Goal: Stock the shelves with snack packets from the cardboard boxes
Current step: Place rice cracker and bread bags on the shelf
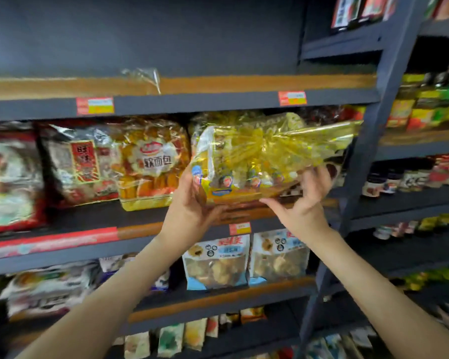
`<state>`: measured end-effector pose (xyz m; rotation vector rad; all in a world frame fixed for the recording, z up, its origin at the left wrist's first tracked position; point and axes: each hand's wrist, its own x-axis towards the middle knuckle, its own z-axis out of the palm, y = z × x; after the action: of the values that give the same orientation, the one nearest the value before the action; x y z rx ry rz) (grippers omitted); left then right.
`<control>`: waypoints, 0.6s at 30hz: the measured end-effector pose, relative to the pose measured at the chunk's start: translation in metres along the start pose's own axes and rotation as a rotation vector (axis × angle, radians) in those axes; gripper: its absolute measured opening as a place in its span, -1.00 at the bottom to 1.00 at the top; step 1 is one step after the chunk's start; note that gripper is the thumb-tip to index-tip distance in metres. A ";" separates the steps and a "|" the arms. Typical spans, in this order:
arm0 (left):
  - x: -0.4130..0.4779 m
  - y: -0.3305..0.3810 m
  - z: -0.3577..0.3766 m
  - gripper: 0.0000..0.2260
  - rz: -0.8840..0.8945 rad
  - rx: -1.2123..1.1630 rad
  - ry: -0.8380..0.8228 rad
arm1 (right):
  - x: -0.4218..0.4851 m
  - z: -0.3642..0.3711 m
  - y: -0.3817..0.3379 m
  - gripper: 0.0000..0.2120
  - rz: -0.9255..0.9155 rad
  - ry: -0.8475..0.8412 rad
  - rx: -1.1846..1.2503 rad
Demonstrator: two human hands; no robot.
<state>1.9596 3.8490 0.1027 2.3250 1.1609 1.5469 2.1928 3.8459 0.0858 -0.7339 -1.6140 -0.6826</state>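
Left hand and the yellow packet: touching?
Touching. The head view shows the left hand gripping the yellow packet at its lower left corner, with the thumb against the bottom edge and no gap.

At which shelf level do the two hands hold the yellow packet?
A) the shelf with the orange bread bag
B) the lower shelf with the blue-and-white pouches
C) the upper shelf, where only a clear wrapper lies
A: the left hand and the right hand hold the yellow packet at the level of the shelf where the orange bread bag stands, close beside it.
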 end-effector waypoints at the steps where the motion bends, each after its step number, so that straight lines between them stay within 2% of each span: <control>1: 0.002 -0.010 -0.003 -0.28 0.027 0.008 0.007 | 0.003 0.012 -0.001 0.01 -0.008 -0.015 0.010; 3: 0.004 -0.029 -0.008 -0.13 0.050 -0.004 -0.023 | 0.006 0.033 -0.002 -0.02 0.001 -0.052 0.000; 6: 0.011 -0.048 -0.013 -0.11 -0.048 0.004 -0.040 | 0.004 0.056 -0.002 0.05 0.072 -0.132 -0.025; 10: 0.022 -0.067 -0.010 0.01 -0.167 0.009 -0.180 | 0.000 0.068 0.000 -0.02 0.191 -0.296 -0.010; 12: 0.029 -0.074 -0.008 0.06 -0.189 0.000 -0.257 | 0.002 0.068 0.002 -0.05 0.226 -0.383 -0.076; 15: 0.032 -0.077 -0.008 0.04 -0.184 -0.017 -0.362 | 0.005 0.064 0.004 -0.03 0.251 -0.427 -0.172; 18: 0.034 -0.079 -0.006 -0.04 -0.124 -0.038 -0.435 | 0.004 0.057 0.004 0.00 0.346 -0.439 -0.168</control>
<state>1.9194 3.9251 0.0925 2.3470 1.1221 0.9449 2.1595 3.8926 0.0807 -1.3220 -1.7701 -0.4238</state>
